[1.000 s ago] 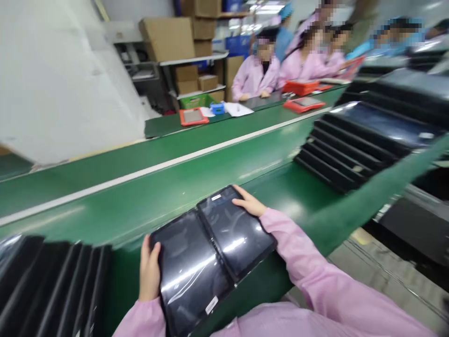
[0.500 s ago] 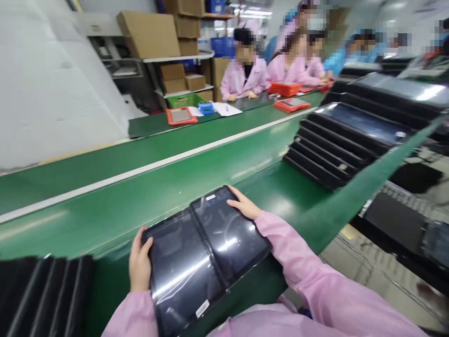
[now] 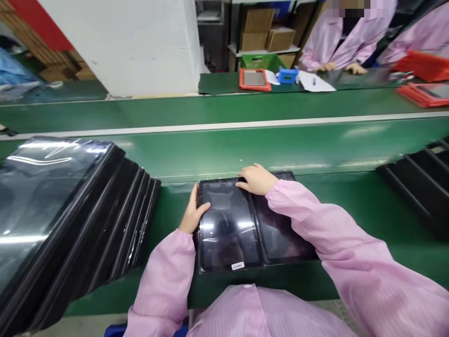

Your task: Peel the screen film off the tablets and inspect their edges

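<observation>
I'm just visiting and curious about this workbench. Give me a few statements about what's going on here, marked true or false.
1. The left hand is at the outer edge of the left dark panel. True.
2. The right hand rests on the panel stack at far left. False: it is near the top of the two side-by-side panels, where they meet.
3. A white label is near the left dark panel's bottom edge. True.
4. The white paper lies under the left hand. False: it lies across the bench, near a co-worker's hands.
5. A green crate is visible beyond the bench. True.
</observation>
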Demonstrator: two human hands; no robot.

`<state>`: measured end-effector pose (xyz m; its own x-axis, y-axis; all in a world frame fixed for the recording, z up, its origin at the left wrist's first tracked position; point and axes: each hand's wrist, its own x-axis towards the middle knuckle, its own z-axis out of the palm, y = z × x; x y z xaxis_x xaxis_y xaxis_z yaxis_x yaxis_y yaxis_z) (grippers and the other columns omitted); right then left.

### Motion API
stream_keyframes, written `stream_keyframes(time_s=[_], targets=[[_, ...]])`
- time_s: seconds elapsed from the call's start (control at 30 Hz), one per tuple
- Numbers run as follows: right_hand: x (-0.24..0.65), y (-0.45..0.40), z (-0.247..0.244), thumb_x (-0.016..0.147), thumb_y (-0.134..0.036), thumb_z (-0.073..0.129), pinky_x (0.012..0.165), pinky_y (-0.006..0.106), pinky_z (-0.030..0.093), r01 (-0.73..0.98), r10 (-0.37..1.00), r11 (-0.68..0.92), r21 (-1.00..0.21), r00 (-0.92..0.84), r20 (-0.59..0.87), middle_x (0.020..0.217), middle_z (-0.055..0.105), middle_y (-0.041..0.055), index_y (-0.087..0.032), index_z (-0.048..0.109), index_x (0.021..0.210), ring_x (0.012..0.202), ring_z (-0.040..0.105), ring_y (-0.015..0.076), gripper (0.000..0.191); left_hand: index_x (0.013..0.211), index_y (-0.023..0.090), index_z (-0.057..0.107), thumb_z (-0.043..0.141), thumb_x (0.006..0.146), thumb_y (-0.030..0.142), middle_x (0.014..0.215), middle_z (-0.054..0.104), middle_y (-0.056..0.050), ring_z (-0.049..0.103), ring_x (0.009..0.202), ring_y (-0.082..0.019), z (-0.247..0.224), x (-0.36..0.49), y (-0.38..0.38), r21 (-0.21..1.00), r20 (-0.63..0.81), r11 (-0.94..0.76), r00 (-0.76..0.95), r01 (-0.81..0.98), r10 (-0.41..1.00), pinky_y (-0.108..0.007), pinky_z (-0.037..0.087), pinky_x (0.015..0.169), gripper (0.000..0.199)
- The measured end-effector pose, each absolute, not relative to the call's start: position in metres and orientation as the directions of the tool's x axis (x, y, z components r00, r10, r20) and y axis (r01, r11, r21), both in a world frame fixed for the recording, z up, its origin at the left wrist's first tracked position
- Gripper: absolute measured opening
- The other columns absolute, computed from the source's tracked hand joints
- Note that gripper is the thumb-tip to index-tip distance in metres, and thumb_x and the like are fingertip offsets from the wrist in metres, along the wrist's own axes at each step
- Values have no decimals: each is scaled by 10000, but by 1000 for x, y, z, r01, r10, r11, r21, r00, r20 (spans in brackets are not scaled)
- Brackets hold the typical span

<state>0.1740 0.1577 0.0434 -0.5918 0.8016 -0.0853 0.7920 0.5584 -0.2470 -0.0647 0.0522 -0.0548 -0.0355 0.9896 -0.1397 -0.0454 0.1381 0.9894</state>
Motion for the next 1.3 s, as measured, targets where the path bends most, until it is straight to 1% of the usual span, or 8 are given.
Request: stream_keyframes(time_s=[0.17,0.3,0.43,0.53,0.73,0.83,1.07,1.3], targets=[[178,167,28,917,-313,599,943,455,533,732,752,630,-261,-658,-31,1097,761,123,-172,745,1092,1022,705,312,268,1591,212,111,738,784,417,1679,87,-112,112,1539,-305,-50,-93,42,991,-124,131,244,-13,962,-431,133,1257,1042],[187,167,25,912,-298,582,959,495,537,673,719,673,-305,-693,58,1072,766,104,-204,759,1027,1024,704,314,231,1584,284,157,757,794,376,1683,91,-82,104,1543,-301,-46,-108,50,992,-102,122,369,-32,924,-463,146,1254,996],[188,164,28,883,-266,578,1002,531,518,562,683,701,-439,-707,185,1012,779,62,-256,753,853,1075,696,315,177,1576,321,177,780,780,367,1687,64,-65,55,1545,-312,-49,-113,55,989,-96,133,400,-65,911,-490,148,1250,999],[194,165,34,859,-288,614,1049,499,505,505,685,643,-576,-716,136,989,786,27,-281,748,856,1102,698,291,134,1570,358,171,808,753,362,1689,-19,-37,-9,1544,-321,-51,-115,55,990,-107,138,432,-41,895,-497,149,1248,1036],[210,180,37,811,-180,635,1143,519,412,374,627,414,-830,-778,-38,809,790,-22,-265,665,736,785,767,194,118,1570,388,89,838,723,344,1679,-123,-15,-68,1540,-324,-47,-119,53,991,-121,129,478,16,870,-496,140,1249,1131],[213,184,34,806,-150,619,1158,541,377,343,608,364,-866,-792,-58,767,783,-19,-261,591,680,751,762,189,171,1562,404,52,876,670,320,1674,-136,1,-88,1532,-347,-45,-124,53,991,-133,127,525,48,841,-510,162,1245,1217],[215,188,33,851,-151,546,1181,498,337,341,590,335,-878,-803,-86,718,762,-11,-260,534,676,667,739,159,206,1544,444,154,764,804,291,1685,-54,34,-37,1543,-314,-49,-129,54,984,-119,170,535,-47,837,-487,193,1240,971],[215,195,35,927,-276,551,1174,562,314,351,567,307,-885,-814,-126,674,738,-8,-248,529,657,609,702,149,273,1547,435,167,770,793,273,1685,-59,43,-19,1546,-305,-49,-130,56,986,-107,158,540,-49,835,-461,212,1239,978]])
